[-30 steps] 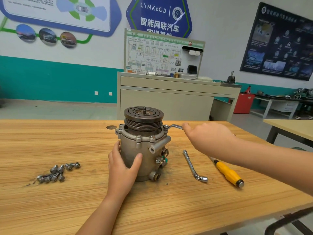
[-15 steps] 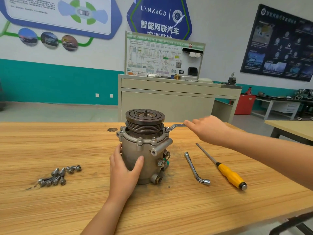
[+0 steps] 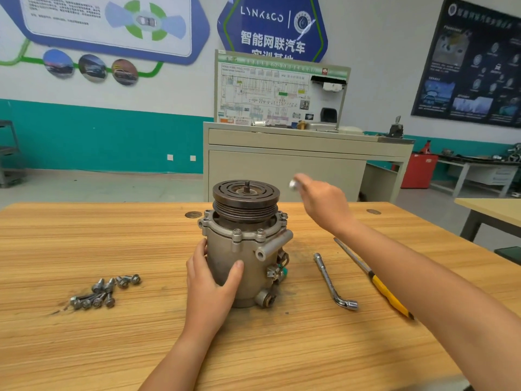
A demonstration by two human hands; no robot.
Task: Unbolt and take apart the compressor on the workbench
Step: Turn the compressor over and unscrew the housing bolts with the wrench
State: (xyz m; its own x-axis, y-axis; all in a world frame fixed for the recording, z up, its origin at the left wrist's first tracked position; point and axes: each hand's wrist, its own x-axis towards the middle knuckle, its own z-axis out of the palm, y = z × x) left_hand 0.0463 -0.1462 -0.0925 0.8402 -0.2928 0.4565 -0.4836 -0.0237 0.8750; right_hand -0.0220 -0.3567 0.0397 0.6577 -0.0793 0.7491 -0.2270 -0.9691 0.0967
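Wood-grain workbench (image 3: 98, 348) in a training room, teal band along the wall behind. Left hand (image 3: 210, 283) wraps the near side of the grey cast-metal compressor (image 3: 245, 261), thumb on the front, fingers curled round the left flank. Right hand (image 3: 324, 204) is up in the air to the right of the compressor's top, off the bench, motion-blurred. Small pale metal bit (image 3: 294, 184) at its fingertips, too smeared to name; cannot tell whether the fingers pinch it. Hands well apart. Compressor stands upright mid-bench, dark grooved pulley (image 3: 245, 203) on top with a threaded stub at its centre. Left of it, near, a loose heap of silver flanged bolts (image 3: 103, 292) lies on the wood. Right of it, a bent steel L-shaped socket wrench (image 3: 331, 277) lies flat; beyond that a yellow-handled screwdriver (image 3: 384, 290), partly hidden by the right forearm. Behind the bench, a beige cabinet (image 3: 282, 170) carries a wiring-diagram board (image 3: 267, 91); red bin (image 3: 417, 170) far right.
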